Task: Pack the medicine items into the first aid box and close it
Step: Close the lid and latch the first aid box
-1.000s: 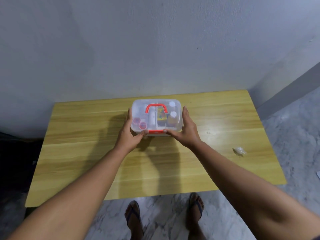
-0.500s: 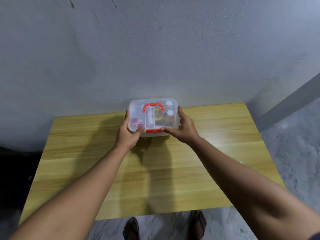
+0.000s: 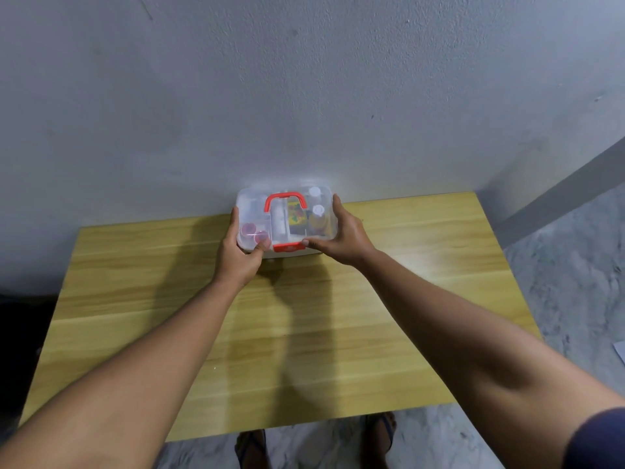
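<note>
The clear plastic first aid box has its lid on, with a red handle flat on top and a red latch at the front. Through the lid I see pink-capped vials, a yellow packet and white-capped bottles. The box is held above the far edge of the wooden table, near the wall. My left hand grips its left side, thumb on the front corner. My right hand grips its right side, thumb beside the latch.
A grey wall rises right behind the table. Marble floor lies to the right, with a bit of white paper at the frame's edge. My sandalled feet stand below the table's near edge.
Both hands have carried the box away from me toward the wall and lifted it off the table. The view has tilted up, and the small white scrap on the table's right has left the view.
</note>
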